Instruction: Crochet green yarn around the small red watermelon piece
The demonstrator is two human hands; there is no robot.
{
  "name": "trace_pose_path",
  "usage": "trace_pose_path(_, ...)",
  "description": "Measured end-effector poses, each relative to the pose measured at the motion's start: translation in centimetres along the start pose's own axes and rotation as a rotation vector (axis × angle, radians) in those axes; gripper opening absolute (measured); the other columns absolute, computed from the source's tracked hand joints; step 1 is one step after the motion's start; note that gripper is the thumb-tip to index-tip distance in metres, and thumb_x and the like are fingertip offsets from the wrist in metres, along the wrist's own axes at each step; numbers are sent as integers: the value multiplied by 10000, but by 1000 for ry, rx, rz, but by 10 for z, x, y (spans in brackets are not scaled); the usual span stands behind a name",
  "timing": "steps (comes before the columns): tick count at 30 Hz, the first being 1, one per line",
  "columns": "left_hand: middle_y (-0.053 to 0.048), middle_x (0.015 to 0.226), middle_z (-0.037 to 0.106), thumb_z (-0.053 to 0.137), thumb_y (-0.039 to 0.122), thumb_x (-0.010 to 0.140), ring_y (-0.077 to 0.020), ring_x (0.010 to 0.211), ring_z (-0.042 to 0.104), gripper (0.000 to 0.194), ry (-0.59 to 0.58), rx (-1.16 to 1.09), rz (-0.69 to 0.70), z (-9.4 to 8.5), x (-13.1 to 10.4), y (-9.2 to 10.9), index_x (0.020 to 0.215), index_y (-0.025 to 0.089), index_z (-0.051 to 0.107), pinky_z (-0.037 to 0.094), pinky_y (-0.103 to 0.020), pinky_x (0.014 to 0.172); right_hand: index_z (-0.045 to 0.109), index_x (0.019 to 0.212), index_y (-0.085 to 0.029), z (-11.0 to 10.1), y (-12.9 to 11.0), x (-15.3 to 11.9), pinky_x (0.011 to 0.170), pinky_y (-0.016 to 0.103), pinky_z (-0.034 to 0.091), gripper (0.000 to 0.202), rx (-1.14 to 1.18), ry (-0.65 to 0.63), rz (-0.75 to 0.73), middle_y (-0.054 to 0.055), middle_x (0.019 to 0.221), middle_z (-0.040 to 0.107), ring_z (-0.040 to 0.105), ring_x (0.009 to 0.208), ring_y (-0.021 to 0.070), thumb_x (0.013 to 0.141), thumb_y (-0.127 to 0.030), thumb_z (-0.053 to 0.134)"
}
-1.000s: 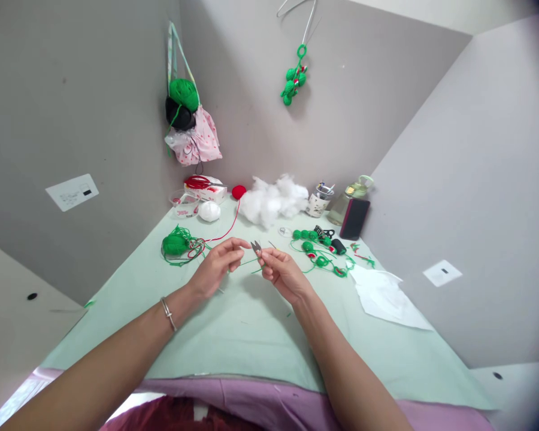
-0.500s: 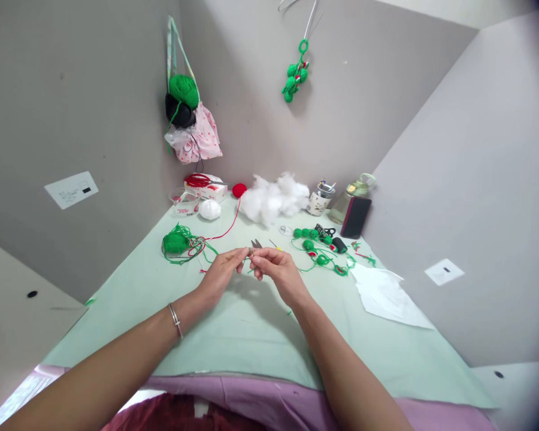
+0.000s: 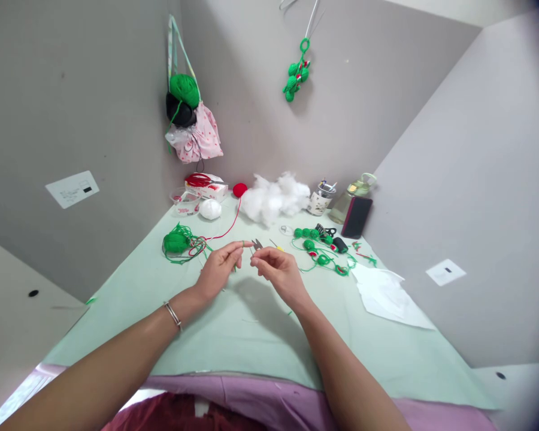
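My left hand [image 3: 220, 267] is above the middle of the table, index finger stretched out to the right. Green yarn [image 3: 244, 243] is looped round that finger near its tip, and the other fingers curl in over the strand. Close by on the right, my right hand [image 3: 276, 268] has thumb and fingertips pinched together. Something thin shows at its fingertips, too small to name. Just beyond the fingertips lie small dark scissors [image 3: 257, 244], partly covered. A yellow-handled tool [image 3: 279, 247] lies past my right hand.
A tangled green yarn ball [image 3: 176, 242] lies left. Behind are a white ball [image 3: 209, 209], a red ball [image 3: 239, 190] and fluffy stuffing [image 3: 276, 197]. Crocheted green pieces [image 3: 309, 245], a phone [image 3: 356, 218], a pen cup [image 3: 320, 200] and white paper [image 3: 386, 294] are right.
My hands have drawn slightly apart. My left index finger has straightened out, showing the green loop on it. My right hand stays nearly in place, still pinched.
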State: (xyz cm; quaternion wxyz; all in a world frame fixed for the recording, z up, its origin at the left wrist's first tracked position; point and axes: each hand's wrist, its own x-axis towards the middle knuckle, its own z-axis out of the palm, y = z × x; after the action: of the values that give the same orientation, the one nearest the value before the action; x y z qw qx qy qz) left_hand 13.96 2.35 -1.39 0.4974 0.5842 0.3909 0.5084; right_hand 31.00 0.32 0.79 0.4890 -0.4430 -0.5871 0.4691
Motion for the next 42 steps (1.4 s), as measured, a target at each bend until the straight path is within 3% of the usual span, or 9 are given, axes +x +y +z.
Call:
trace_pose_path(10,-6,780,599,538,325,953,-161,699,493,333,-75,176,160,5,-7,-5,1201,226,737,431,-282,756,721,833,-201,0,4,1,541,262,419,144,-15,30,11,-12,648,618,513,578,120,758,-323,706)
trace_pose_path(20,-7,756,596,505,284,975,-184,709,507,355,-71,284,258,4,-6,-12,1266,263,707,410,-305,815,719,843,-208,1,8,1,551,270,400,149,-87,67,-34,-18,604,570,484,570,130,787,-343,685)
trace_pose_path(42,0,686,585,518,265,949,-197,688,513,335,-48,349,259,5,-5,-10,1206,257,733,405,-302,789,698,836,-227,1,15,0,540,279,333,116,-230,93,-81,-39,569,468,429,543,134,825,-332,649)
